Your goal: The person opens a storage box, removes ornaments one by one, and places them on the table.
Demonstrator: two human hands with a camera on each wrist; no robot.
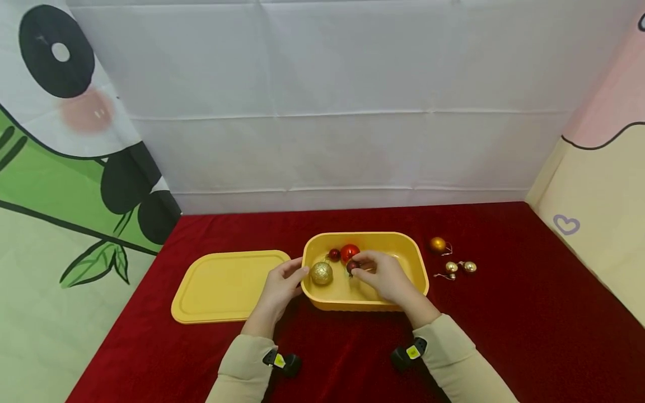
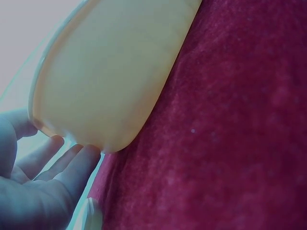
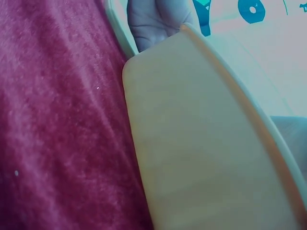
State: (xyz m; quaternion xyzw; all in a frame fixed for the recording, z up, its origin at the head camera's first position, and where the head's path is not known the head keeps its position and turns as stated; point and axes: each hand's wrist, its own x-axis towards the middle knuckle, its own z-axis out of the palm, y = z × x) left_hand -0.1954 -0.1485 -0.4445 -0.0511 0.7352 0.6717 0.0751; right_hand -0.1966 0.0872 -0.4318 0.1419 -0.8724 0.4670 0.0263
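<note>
Dark-red bauble (image 1: 350, 267): likely light, slick; grasp sides.
Right hand (image 1: 384, 276): pinches bauble over yellow box (image 1: 353, 306).
Left hand (image 1: 281, 284): grips box's left end.

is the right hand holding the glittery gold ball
No, the right hand pinches a small dark red ball; the glittery gold ball lies in the yellow box.

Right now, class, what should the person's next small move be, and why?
Perhaps the right grip should set the dark red bauble down beside the gold bauble: it is over the yellow box, whose floor shows bare there, and the left grip holds the box's left end.
</note>
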